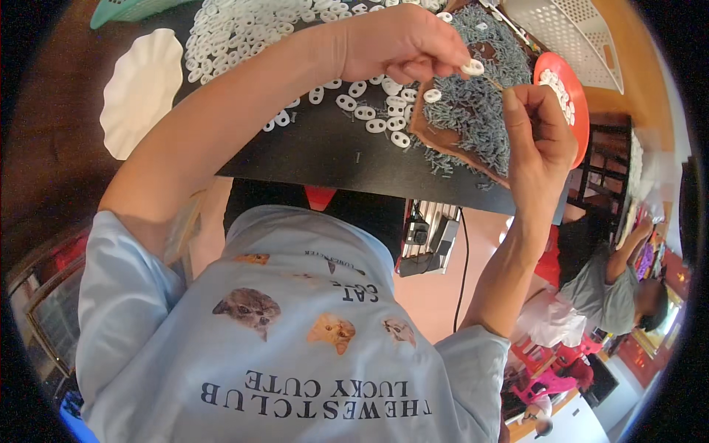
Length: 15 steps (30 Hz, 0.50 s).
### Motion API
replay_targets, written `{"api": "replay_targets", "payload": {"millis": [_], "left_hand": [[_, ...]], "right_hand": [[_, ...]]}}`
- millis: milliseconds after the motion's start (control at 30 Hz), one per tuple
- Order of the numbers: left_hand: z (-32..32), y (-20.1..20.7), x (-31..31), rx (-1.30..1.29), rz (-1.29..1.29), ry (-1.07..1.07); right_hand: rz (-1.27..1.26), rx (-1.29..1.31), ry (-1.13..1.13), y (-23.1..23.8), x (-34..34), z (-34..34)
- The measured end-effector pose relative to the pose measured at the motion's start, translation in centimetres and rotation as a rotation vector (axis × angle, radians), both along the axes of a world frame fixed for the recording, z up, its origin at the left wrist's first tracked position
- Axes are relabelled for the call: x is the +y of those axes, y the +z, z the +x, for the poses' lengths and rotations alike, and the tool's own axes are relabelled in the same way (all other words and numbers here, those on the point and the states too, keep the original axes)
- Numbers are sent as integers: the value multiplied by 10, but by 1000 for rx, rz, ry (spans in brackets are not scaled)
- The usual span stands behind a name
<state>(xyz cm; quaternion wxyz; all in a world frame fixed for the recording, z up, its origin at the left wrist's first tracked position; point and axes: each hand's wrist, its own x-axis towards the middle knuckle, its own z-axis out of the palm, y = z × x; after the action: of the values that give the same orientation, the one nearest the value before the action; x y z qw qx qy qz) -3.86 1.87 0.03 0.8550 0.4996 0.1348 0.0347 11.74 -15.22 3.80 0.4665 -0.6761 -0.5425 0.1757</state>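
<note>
My left hand (406, 44) reaches across the table and pinches a white oval plastic piece with two holes (473, 67) between thumb and fingertips. Close by on the right, my right hand (543, 129) is closed in a pinch, its fingertips near that oval piece. A thin stick-like thing shows between the two hands; its kind is too small to tell. Under both hands, a pile of small grey-blue screw-like pieces (473, 96) lies on a brown sheet (458, 142). One loose white oval piece (433, 96) rests on the sheet's left part.
A big heap of white oval pieces (229, 37) spreads over the black table (317, 155). A white wavy-edged dish (144, 92) stands left, a red plate (580, 140) with white pieces right. A white perforated basket (569, 33) is at the far right. Other people (609, 284) are farther off right.
</note>
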Motion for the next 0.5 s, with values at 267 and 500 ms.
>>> {"api": "replay_targets", "payload": {"millis": [267,500], "left_hand": [[-6,-1,-7,-90,281,73],[-7,-4,-7,-74,221,76]], "right_hand": [[27,-27,17,-4,2,0],[35,-37,61,-8,1,0]]}}
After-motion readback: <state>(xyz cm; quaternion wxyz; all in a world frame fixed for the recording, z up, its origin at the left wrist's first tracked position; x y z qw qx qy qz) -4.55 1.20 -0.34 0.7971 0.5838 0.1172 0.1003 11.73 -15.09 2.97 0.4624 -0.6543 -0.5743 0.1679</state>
